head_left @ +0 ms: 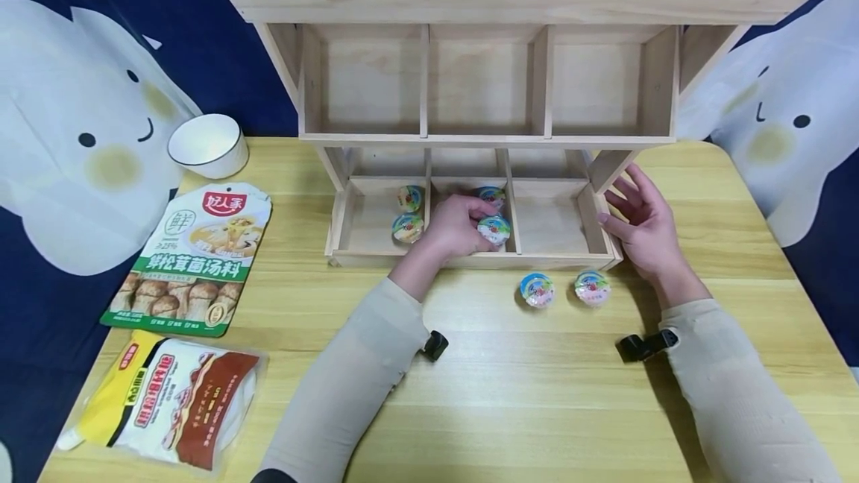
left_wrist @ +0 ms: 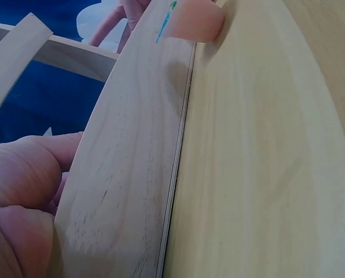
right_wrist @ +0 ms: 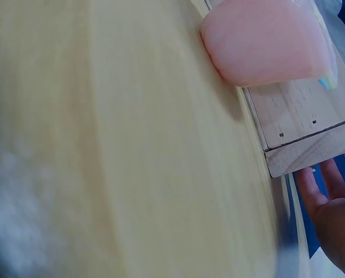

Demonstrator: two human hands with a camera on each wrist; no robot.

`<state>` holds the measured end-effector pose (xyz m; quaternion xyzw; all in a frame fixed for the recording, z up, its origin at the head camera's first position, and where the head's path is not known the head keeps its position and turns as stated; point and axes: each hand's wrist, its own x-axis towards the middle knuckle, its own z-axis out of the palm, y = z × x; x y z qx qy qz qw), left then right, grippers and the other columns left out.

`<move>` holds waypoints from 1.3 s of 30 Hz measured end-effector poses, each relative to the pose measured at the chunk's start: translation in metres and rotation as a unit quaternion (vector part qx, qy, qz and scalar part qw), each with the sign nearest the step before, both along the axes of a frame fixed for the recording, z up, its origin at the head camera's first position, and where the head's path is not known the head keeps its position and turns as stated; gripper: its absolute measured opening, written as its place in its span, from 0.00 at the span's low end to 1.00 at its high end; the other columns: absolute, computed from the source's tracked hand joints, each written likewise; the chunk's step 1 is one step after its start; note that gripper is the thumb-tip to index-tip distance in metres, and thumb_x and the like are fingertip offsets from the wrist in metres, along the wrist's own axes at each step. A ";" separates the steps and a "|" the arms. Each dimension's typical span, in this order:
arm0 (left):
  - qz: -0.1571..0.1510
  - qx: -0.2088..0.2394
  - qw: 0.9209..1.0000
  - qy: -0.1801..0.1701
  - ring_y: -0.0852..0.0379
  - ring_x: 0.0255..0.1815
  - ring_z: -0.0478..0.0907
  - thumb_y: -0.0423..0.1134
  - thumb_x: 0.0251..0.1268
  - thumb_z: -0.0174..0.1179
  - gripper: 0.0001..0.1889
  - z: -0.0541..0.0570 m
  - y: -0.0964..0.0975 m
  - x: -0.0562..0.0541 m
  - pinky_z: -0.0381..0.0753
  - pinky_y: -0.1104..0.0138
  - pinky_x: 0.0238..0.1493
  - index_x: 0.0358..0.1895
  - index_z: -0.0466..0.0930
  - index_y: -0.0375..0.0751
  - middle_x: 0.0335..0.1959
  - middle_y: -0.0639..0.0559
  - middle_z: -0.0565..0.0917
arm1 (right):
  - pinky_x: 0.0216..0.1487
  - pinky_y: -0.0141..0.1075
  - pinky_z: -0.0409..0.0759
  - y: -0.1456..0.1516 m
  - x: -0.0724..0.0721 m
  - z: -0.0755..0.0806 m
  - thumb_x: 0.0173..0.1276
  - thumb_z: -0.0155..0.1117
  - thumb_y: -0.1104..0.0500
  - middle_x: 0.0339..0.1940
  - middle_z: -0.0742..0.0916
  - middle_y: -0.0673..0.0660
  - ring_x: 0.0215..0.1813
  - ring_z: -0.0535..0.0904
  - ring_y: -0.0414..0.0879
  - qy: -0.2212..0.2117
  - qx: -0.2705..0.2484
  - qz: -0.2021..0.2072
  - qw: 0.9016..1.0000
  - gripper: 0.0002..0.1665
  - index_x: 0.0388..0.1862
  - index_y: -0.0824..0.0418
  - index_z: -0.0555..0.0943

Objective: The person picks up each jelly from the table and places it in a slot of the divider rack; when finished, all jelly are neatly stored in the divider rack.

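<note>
My left hand [head_left: 458,228] reaches into the middle compartment of the low wooden drawer [head_left: 389,253], its fingers and thumb around a small jelly cup [head_left: 493,229] with a printed foil lid. Behind that cup, a second jelly cup [head_left: 491,196] sits in the same compartment. The left compartment holds two more, a rear cup [head_left: 409,198] and a front cup [head_left: 407,228]. On the table before the drawer stand a blue-lidded cup [head_left: 537,290] and a pink-lidded cup [head_left: 593,288]. My right hand [head_left: 643,226] rests at the drawer's right outer side, fingers loosely bent, holding nothing.
A wooden shelf unit [head_left: 483,139] with three upper compartments rises over the drawer. At the left of the table are a white bowl [head_left: 209,146], a green-and-white soup seasoning pouch [head_left: 191,259] and a bag of baking sugar [head_left: 171,401].
</note>
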<state>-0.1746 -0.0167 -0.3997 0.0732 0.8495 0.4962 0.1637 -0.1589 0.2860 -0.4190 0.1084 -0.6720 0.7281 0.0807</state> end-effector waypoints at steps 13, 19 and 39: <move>0.001 0.002 1.000 -0.009 0.57 0.44 0.80 0.29 0.38 0.82 0.30 0.001 -0.001 0.001 0.79 0.69 0.45 0.52 0.86 0.44 0.45 0.54 0.85 | 0.58 0.31 0.77 0.000 0.001 0.000 0.57 0.53 0.90 0.70 0.74 0.64 0.63 0.76 0.51 -0.008 -0.005 0.003 1.000 0.52 0.77 0.57 0.65; -0.002 0.004 1.000 -0.006 0.57 0.45 0.79 0.30 0.39 0.82 0.30 0.005 -0.002 0.004 0.80 0.69 0.45 0.53 0.85 0.42 0.46 0.53 0.84 | 0.58 0.32 0.77 0.000 0.000 -0.001 0.57 0.52 0.90 0.70 0.74 0.65 0.63 0.76 0.52 -0.001 -0.010 0.005 1.000 0.51 0.77 0.58 0.66; 0.018 0.053 0.996 0.065 0.55 0.47 0.79 0.33 0.45 0.81 0.30 0.012 -0.008 0.020 0.79 0.69 0.49 0.56 0.83 0.39 0.47 0.51 0.84 | 0.60 0.32 0.76 0.000 0.000 0.000 0.57 0.53 0.90 0.70 0.74 0.65 0.63 0.76 0.51 -0.001 0.002 -0.002 1.000 0.51 0.77 0.57 0.66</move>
